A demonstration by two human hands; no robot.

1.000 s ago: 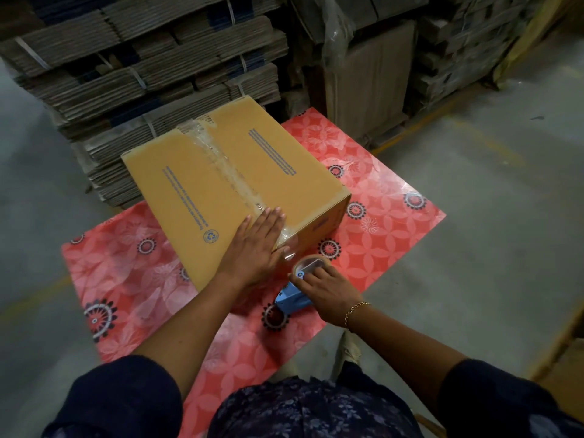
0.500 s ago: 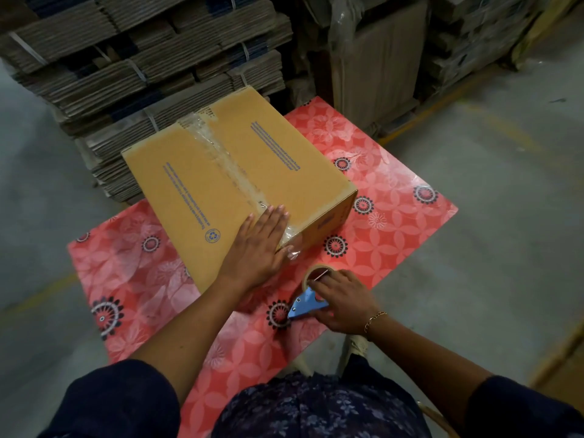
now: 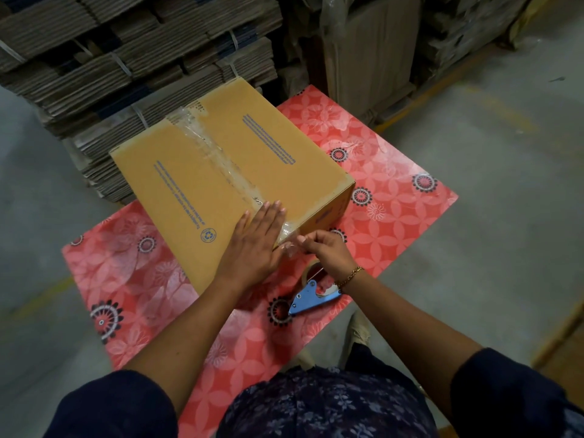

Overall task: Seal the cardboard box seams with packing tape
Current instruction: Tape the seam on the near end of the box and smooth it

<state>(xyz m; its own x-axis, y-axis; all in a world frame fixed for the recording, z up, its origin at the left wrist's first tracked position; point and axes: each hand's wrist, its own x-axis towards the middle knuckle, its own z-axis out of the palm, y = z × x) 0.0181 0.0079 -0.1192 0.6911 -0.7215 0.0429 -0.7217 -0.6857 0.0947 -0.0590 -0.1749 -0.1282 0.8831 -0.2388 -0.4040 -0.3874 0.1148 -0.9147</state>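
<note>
Item: cardboard box [image 3: 221,172], closed, lying on the red flowered tabletop [image 3: 395,191]; all places below are given relative to the box.

Centre seam: covered end to end by a strip of clear packing tape [image 3: 218,153]; wrinkled in places; its near end folds over the near edge of the box and hangs partly loose.

Left hand [image 3: 256,245]: flat and open, palm down on the box top at the near end of the seam, pressing the tape; it grips nothing.

Right hand [image 3: 325,248]: just off the near corner of the box, fingertips pinched on the loose tape tail [image 3: 289,246].

Tape dispenser [image 3: 316,292]: blue handle, roll mounted, lying on the tabletop on the near side of the box, beneath the right wrist; no hand on it.

Behind the box: bundled stacks of flat cartons [image 3: 126,58].

Step in hand, as we judge it: bedding the tail down on the near side wall. To do it well we keep the left palm firm so the top run cannot lift; we draw the tail taut and straight down, in line with the seam; we then rub from the edge downward to push out air and creases; the wrinkles on top want a hard smoothing afterwards.
</note>
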